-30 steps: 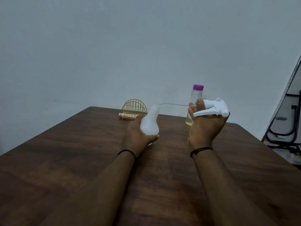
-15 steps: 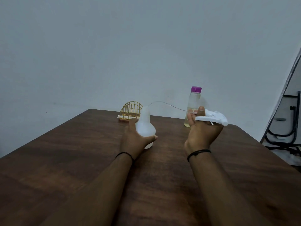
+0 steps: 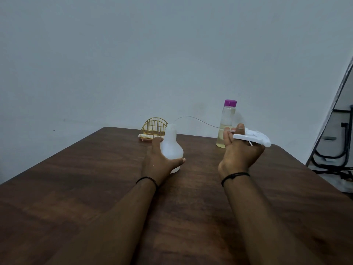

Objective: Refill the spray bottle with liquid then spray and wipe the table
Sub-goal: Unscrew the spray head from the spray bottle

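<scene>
On the dark wooden table [image 3: 95, 188], mid-way through pulling the trigger head [image 3: 252, 138] off the white spray bottle [image 3: 171, 148], with the thin dip tube [image 3: 193, 118] arcing from the bottle's neck across to the head and its end apparently not quite out yet. Left hand [image 3: 158, 161] wrapped around the bottle's fat base, thumb across the front, bottle standing upright on the wood. Right hand [image 3: 240, 150] closed on the trigger head, held up off the table just in front of the refill bottle [image 3: 227, 125] with the purple cap and the yellowish liquid sitting low inside. Best bet from here, judging by the tube: lift up and away rather than sideways, so the tube slides out clean instead of whipping and flicking drips. Worth keeping that base pinned, since an empty plastic bottle looks light enough to tip. Then park the head somewhere close with the tube off the table edge, and mind the refill bottle right behind the knuckles, easy to knock. Cap on it not off yet, so that probably comes next. Yellow wire rack [image 3: 153, 128] at the far edge, well out of the way.
</scene>
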